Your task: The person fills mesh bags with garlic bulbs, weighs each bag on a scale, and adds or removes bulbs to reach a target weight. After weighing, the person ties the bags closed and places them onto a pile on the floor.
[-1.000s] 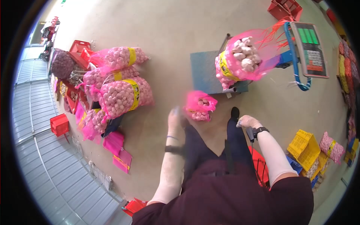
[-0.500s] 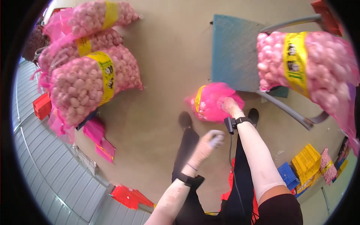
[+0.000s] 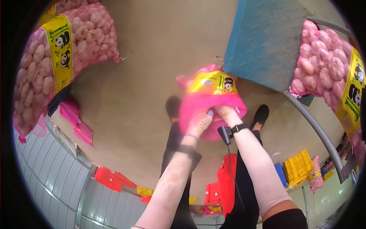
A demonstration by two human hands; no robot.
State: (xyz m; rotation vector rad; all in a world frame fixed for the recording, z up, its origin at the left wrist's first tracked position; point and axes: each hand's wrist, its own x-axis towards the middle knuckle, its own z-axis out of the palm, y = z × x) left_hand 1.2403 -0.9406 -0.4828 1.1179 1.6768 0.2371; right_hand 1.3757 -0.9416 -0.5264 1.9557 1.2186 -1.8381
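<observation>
A pink mesh bag point(image 3: 213, 100) with a yellow panda label stands between my feet, with pale bulbs showing at its far end. My left hand point(image 3: 202, 121) is at the near part of the bag, its fingers curled against the pink mesh. Close beside it, my right hand point(image 3: 225, 113) grips the mesh, its fingertips partly hidden in the folds. The two hands are nearly touching. Both forearms wear pale sleeves and dark wrist straps.
Large filled garlic sacks point(image 3: 91, 36) lie at the left. Another sack point(image 3: 324, 63) rests at the right by a blue metal platform point(image 3: 267, 42) with a grey tube frame point(image 3: 316, 129). Red sheets point(image 3: 114, 178) and a yellow crate point(image 3: 298, 166) are nearer me.
My left hand has moved up and right to the bag. The bag's label now faces up, and its near part is spread toward me. The view has shifted closer.
</observation>
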